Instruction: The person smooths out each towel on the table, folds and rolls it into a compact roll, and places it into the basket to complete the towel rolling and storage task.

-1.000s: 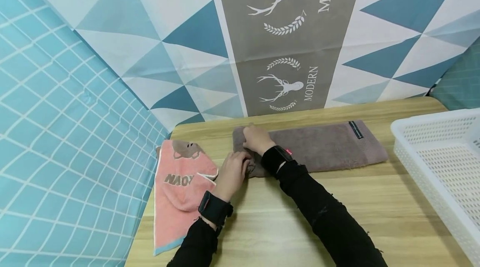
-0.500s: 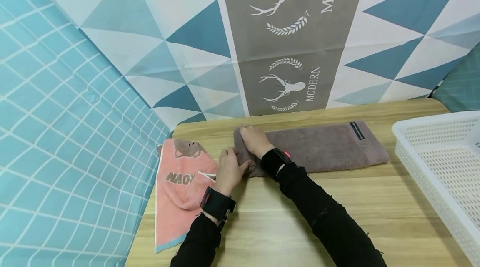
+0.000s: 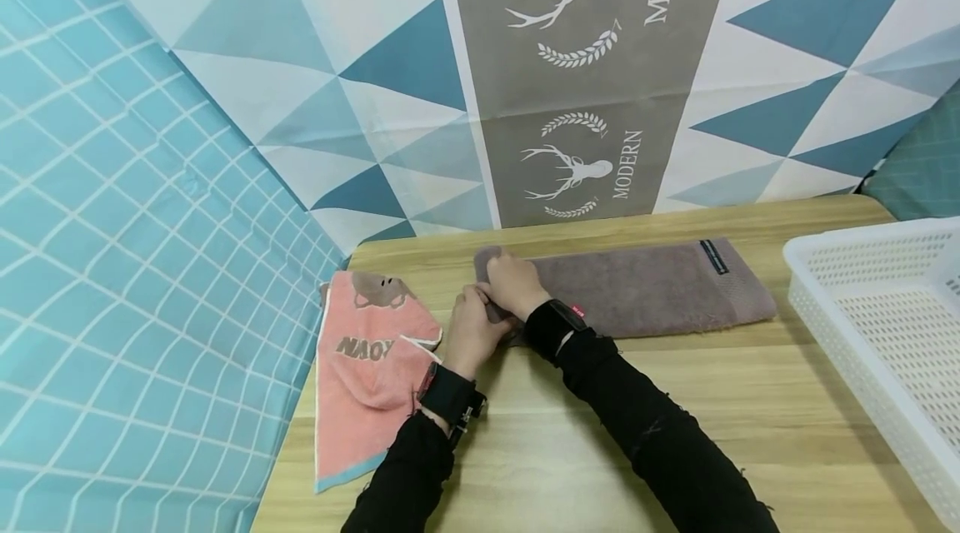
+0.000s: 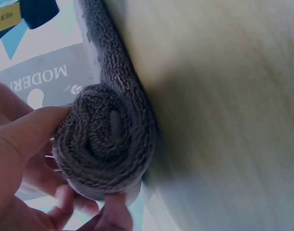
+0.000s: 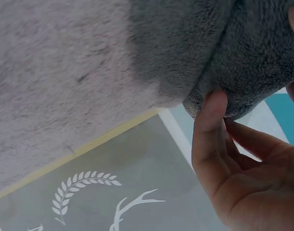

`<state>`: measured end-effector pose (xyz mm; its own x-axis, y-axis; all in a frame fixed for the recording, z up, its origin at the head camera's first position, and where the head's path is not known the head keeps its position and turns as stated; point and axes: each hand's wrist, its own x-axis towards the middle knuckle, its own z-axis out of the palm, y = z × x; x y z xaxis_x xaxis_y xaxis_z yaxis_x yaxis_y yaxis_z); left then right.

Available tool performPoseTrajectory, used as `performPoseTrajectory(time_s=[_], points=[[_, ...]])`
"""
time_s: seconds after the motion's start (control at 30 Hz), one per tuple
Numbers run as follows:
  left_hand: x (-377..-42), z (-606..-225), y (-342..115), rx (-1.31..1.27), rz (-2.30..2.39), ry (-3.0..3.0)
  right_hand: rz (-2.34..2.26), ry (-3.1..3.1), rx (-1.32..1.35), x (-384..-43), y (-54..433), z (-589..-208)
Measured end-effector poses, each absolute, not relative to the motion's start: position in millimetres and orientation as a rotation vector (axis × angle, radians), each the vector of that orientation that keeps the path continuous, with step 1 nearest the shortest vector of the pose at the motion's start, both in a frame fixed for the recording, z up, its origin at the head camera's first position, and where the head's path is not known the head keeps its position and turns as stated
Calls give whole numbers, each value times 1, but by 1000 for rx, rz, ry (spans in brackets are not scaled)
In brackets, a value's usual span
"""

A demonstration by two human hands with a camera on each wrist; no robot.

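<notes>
A grey-brown towel [image 3: 637,291] lies lengthwise along the back of the table, folded into a long strip. Its left end is wound into a thick roll, whose spiral end [image 4: 103,139] faces the left wrist camera. My left hand [image 3: 474,333] holds the near end of that roll, thumb on one side and fingers curled round the other. At the far end, my right hand [image 3: 516,283] pinches the roll [image 5: 262,53] between thumb and fingers, as the right wrist view shows. A small red tag [image 3: 577,311] sticks out at the towel's near edge.
A pink towel [image 3: 367,383] with a bear face and lettering lies left of my left hand. On the right stands a white perforated plastic basket [image 3: 825,266]. A patterned wall covering [image 3: 570,83] rises behind the table [image 3: 585,450]; blue checked cloth [image 3: 165,266] hangs at left.
My left hand came off the roll's near end to its left side, then moved back right and gripped it. My right hand stays at the far end. The view shifts slightly.
</notes>
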<state>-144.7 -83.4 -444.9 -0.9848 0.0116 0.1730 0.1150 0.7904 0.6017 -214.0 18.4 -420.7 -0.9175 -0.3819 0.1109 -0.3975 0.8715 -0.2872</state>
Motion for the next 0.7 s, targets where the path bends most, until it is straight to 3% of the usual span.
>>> performPoseTrajectory(time_s=[0.5, 0.7], points=[[-144, -449, -37, -294, -434, -2720, 1185, -3103, 528, -236, 67, -434], [-143, -444, -25, -388, -460, -2727, 1416, -3067, 492, -238, 82, -433]])
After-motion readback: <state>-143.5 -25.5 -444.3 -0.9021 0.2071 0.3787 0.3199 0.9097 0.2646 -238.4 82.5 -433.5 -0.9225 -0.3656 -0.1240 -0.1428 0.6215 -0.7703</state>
